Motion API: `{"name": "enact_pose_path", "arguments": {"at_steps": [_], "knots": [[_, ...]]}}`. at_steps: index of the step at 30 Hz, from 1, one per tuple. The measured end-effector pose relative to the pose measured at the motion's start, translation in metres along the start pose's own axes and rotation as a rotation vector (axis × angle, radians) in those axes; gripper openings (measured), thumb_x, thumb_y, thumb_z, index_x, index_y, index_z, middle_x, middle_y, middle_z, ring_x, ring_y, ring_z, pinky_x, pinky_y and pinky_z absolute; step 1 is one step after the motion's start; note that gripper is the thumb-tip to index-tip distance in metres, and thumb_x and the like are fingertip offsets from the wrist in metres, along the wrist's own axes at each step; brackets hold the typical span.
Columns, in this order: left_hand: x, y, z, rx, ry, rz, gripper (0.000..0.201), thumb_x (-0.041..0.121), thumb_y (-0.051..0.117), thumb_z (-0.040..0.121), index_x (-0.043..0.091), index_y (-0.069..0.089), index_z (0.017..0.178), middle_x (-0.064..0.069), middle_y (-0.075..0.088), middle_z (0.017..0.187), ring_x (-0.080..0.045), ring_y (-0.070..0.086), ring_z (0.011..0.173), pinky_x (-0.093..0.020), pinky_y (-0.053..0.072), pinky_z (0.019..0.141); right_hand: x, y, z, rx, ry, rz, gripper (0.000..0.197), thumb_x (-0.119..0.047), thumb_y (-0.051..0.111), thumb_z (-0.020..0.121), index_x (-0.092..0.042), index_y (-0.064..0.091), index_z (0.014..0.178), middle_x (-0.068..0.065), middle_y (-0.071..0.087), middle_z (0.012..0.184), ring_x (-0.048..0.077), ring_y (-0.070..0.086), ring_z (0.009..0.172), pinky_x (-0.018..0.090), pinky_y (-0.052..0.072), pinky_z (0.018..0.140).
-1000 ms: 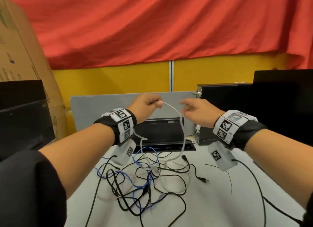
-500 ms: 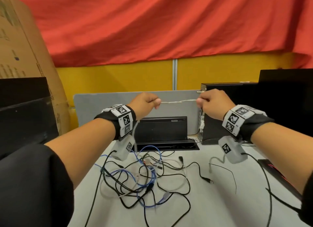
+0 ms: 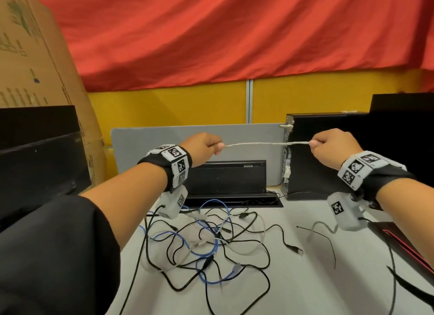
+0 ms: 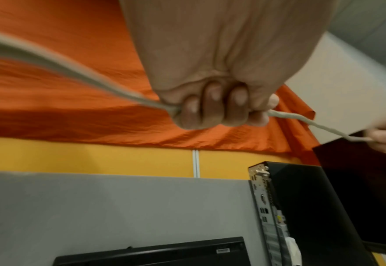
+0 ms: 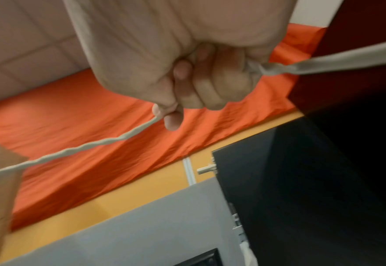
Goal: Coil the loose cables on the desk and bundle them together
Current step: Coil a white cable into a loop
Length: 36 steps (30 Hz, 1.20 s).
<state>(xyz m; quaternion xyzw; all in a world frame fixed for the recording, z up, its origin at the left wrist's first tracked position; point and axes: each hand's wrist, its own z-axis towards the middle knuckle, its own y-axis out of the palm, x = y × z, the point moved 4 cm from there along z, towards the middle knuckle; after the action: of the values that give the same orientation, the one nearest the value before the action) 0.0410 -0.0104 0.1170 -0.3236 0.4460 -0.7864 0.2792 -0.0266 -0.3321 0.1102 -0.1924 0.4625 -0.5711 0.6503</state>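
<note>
A white cable (image 3: pixel 266 144) is stretched taut and level between my two raised fists, well above the desk. My left hand (image 3: pixel 206 147) grips one part of it, fingers curled round the cable (image 4: pixel 212 109). My right hand (image 3: pixel 328 147) grips it further along, fingers wrapped round it (image 5: pixel 187 90). The white cable (image 4: pixel 312 124) runs from the left fist off to the right hand; its slack trails out of each fist (image 5: pixel 335 61). Below lies a tangled heap of black, blue and white cables (image 3: pixel 211 239) on the grey desk (image 3: pixel 305 279).
A black computer case (image 3: pixel 324 154) stands at the right rear, a grey divider panel (image 3: pixel 197 136) behind a black cable tray (image 3: pixel 230 180). Dark monitors sit at the far left (image 3: pixel 40 154) and far right (image 3: pixel 404 126). A cardboard box (image 3: pixel 35 63) leans at the left. A loose black cable (image 3: pixel 291 244) lies right of the heap.
My hands have drawn apart, the right one moving rightward. The white cable, a hanging loop a second ago, is now pulled straight between them.
</note>
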Motion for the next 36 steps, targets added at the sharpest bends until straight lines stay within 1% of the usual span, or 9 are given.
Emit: {"name": "enact_pose_path", "arguments": {"at_steps": [6,9,14,18,20,23,25,33,36], "knots": [[-0.028,-0.003,-0.013,0.058,-0.064,0.077,0.029,0.028,0.045,0.101,0.022,0.053,0.073,0.003,0.05,0.063,-0.016,0.046,0.06,-0.029,0.039,0.062,0.03,0.001,-0.011,-0.059,0.085,-0.027,0.03,-0.026,0.052,0.095,-0.022,0.066,0.07,0.006,0.065,0.071,0.023,0.06,0.068,0.029,0.044,0.057],[-0.016,0.0,-0.01,0.082,-0.037,-0.01,0.029,0.026,0.048,0.1,0.024,0.054,0.072,0.002,0.048,0.06,-0.014,0.044,0.056,-0.025,0.037,0.057,0.031,0.015,-0.015,-0.138,0.121,0.07,0.023,-0.02,0.055,0.094,-0.017,0.07,0.077,0.01,0.067,0.079,0.024,0.061,0.074,0.033,0.049,0.068],[0.002,0.005,-0.002,0.094,0.0,-0.102,0.029,0.022,0.047,0.1,0.019,0.055,0.073,0.001,0.045,0.059,-0.015,0.041,0.055,-0.026,0.036,0.058,-0.002,0.028,-0.023,-0.223,0.033,0.07,0.018,-0.014,0.054,0.093,-0.018,0.07,0.098,0.003,0.069,0.093,0.015,0.063,0.082,0.028,0.047,0.063],[0.016,0.014,0.004,0.076,0.032,-0.117,0.03,0.023,0.047,0.1,0.021,0.055,0.071,0.002,0.046,0.058,-0.014,0.042,0.054,-0.025,0.037,0.058,-0.062,0.021,-0.036,-0.13,-0.243,0.13,0.048,-0.007,0.046,0.09,-0.021,0.054,0.136,0.0,0.056,0.137,0.019,0.052,0.125,0.037,0.044,0.105],[0.021,0.018,0.005,0.073,0.049,-0.112,0.032,0.024,0.047,0.1,0.025,0.053,0.069,0.003,0.046,0.059,-0.014,0.042,0.055,-0.025,0.036,0.057,-0.094,0.02,-0.047,-0.113,-0.406,0.125,0.049,-0.013,0.046,0.09,-0.022,0.05,0.138,-0.003,0.053,0.139,0.016,0.048,0.129,0.037,0.04,0.108],[0.028,0.018,0.007,0.1,0.061,-0.147,0.033,0.026,0.049,0.1,0.026,0.053,0.067,0.008,0.042,0.052,-0.008,0.038,0.049,-0.023,0.031,0.051,-0.13,0.036,-0.059,-0.161,-0.513,-0.013,0.035,-0.024,0.044,0.095,-0.018,0.054,0.128,0.005,0.061,0.121,0.023,0.058,0.108,0.037,0.05,0.088],[0.032,0.018,0.007,0.106,0.065,-0.186,0.033,0.029,0.049,0.1,0.026,0.055,0.067,0.011,0.04,0.043,-0.003,0.035,0.041,-0.019,0.029,0.046,-0.14,0.047,-0.061,-0.142,-0.516,-0.067,0.026,-0.024,0.044,0.1,-0.017,0.055,0.122,0.008,0.063,0.104,0.024,0.059,0.089,0.032,0.044,0.069],[0.024,0.014,0.001,0.042,0.008,-0.265,0.032,0.03,0.046,0.101,0.022,0.059,0.073,0.012,0.034,0.042,-0.001,0.032,0.032,-0.012,0.028,0.038,-0.104,0.037,-0.037,0.028,-0.426,-0.146,0.024,-0.031,0.044,0.101,-0.02,0.06,0.087,0.002,0.056,0.066,0.024,0.057,0.061,0.038,0.054,0.062],[0.017,0.013,-0.002,0.028,0.014,-0.234,0.034,0.027,0.046,0.101,0.023,0.058,0.07,0.012,0.032,0.044,-0.001,0.033,0.035,-0.009,0.027,0.04,-0.074,0.03,-0.023,0.06,-0.364,-0.188,0.027,-0.031,0.047,0.099,-0.024,0.053,0.074,0.0,0.055,0.063,0.02,0.054,0.057,0.029,0.045,0.053]]}}
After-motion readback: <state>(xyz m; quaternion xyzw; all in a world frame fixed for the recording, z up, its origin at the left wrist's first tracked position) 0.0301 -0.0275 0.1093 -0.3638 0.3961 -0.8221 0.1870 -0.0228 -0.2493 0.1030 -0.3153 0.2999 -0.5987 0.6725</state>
